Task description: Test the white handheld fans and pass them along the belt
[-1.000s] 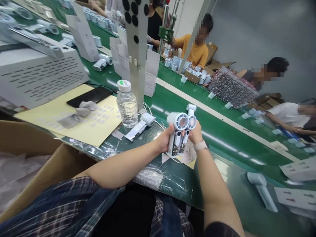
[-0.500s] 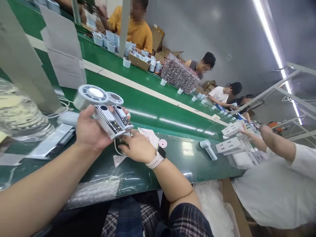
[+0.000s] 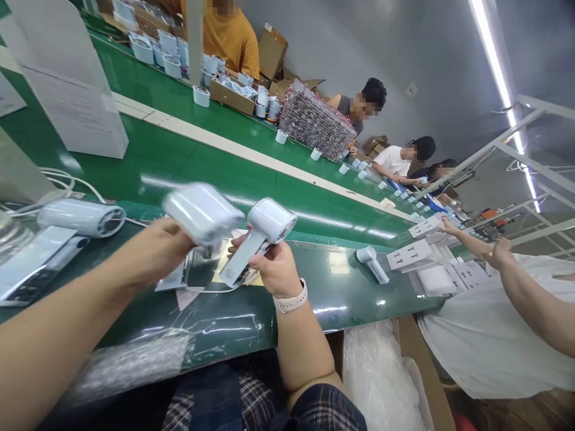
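Note:
My left hand (image 3: 150, 254) grips a white handheld fan (image 3: 202, 211), blurred by motion, over the near green bench. My right hand (image 3: 272, 269), with a white watch at the wrist, is closed on the handle of a second white handheld fan (image 3: 260, 230) just to the right. The two fans are held apart, heads up and tilted right. Under them lie flat paper pieces (image 3: 224, 269) and a thin white cable.
Another white fan (image 3: 81, 216) lies at the left beside a flat white part (image 3: 31, 269). A further fan (image 3: 372, 262) lies on the bench at the right near white boxes (image 3: 409, 255). A neighbour's arm (image 3: 525, 287) reaches in. Workers sit along the green conveyor (image 3: 251, 179).
Both fans were together in my left hand; now my right hand has taken one and they are apart. The view has swung further right.

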Tool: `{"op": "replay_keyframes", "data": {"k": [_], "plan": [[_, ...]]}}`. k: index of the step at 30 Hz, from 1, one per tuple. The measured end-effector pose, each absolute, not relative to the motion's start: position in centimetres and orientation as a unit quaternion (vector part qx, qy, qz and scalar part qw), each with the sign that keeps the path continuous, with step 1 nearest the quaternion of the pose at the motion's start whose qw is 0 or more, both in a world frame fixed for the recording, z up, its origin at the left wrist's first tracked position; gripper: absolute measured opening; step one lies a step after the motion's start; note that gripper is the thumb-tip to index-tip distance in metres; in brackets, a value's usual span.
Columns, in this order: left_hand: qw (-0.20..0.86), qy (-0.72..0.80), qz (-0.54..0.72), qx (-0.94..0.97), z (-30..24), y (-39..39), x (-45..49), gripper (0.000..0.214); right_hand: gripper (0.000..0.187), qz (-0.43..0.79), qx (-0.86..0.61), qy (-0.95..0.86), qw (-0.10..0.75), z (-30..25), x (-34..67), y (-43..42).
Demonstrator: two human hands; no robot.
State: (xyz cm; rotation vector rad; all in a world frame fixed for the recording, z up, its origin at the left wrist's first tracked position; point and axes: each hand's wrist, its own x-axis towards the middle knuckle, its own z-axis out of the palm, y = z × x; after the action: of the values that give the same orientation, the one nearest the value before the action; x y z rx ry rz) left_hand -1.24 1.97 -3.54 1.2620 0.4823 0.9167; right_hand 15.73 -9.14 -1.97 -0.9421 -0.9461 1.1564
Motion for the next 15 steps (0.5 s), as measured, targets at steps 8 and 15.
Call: {"op": "replay_keyframes", "data": {"k": [8, 15], "plan": [[0.788, 0.324, 0.364, 0.375, -1.5, 1.0, -0.6, 0.043, 0.055, 0.547, -0.405, -0.274, 0.679, -3.7, 15.3, -7.9], [0.784, 0.255, 0.368, 0.430, -2.4, 0.2, -1.0, 0.054, 0.044, 0.561, -0.414, -0.322, 0.641, -3.8, 14.0, -8.3]]}}
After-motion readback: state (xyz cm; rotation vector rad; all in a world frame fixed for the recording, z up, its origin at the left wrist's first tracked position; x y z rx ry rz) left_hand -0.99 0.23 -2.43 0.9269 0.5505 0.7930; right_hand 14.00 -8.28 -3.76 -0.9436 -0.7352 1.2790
